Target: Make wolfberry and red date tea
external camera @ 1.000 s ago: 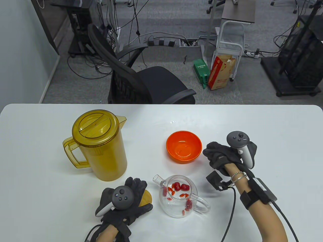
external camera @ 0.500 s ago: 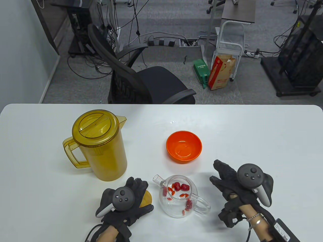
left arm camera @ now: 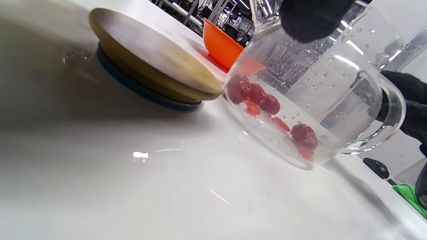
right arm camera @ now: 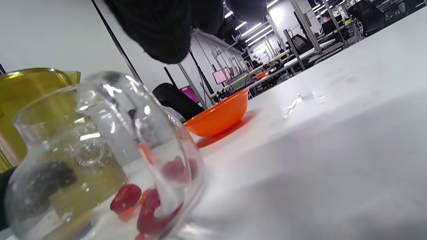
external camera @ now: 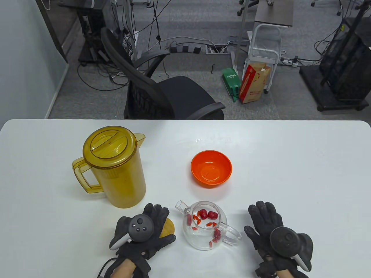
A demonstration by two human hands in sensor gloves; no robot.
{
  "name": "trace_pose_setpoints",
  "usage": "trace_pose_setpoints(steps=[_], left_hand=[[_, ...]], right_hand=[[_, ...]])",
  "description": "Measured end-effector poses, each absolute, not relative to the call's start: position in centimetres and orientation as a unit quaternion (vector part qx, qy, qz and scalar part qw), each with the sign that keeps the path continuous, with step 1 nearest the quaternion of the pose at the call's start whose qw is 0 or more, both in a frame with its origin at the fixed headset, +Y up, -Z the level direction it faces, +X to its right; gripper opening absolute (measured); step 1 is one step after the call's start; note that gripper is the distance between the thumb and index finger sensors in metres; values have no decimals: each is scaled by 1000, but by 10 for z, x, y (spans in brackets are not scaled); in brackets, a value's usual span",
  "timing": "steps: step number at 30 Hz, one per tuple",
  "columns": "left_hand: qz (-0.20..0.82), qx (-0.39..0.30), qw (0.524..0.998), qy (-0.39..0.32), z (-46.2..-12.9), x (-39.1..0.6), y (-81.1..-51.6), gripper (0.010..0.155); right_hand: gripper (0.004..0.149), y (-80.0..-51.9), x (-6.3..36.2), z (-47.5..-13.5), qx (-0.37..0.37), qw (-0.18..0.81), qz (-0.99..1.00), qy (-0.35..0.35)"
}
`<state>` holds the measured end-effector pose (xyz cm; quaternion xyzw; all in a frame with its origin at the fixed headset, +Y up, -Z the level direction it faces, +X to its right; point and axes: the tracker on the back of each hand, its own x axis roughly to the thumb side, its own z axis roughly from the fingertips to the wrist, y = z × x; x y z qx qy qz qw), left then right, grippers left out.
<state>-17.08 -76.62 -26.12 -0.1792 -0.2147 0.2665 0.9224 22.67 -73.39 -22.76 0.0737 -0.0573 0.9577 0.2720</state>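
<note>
While the glass teapot [external camera: 206, 226] stands on the white surface [external camera: 289, 173] holding red dates [external camera: 208, 215] and wolfberries, the left hand [external camera: 145, 231] rests spread over the wooden lid [external camera: 168, 228] just left of it. The right hand [external camera: 272, 231] lies flat, fingers spread, just right of its handle, holding nothing.

Teapot [external camera: 206, 228]: right in front of you, between your hands.
Lid [external camera: 168, 228]: just left of the teapot.
Bowl [external camera: 211, 168]: behind the teapot.
Jug [external camera: 114, 166]: back left.
Dates [external camera: 208, 215]: in the teapot.
</note>
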Motion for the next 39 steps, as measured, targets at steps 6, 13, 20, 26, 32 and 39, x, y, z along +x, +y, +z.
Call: trace_pose_setpoints(steps=[6,13,20,26,32,39], left_hand=[[263,-165,928,-208,-263,-174,-764,85],[241,-46,949,-197,-262,-191,-713,81],[277,160,928,-189,-241,-221,-633,76],[335,264,897,-118,-243,-271,-604,83],[388,229,892,-36,-259,-320,-617,89],[367,183,911,55,-274,-353,-652,102]], right_hand=[[70,-733,223,-228,83,243,964,-64],[70,-732,228,-225,80,261,959,-71],[71,-733,233,-226,74,282,955,-58],[71,-733,232,-226,78,280,956,-47],[71,-734,232,-226,76,280,956,-42],[71,-734,231,-227,75,275,958,-34]])
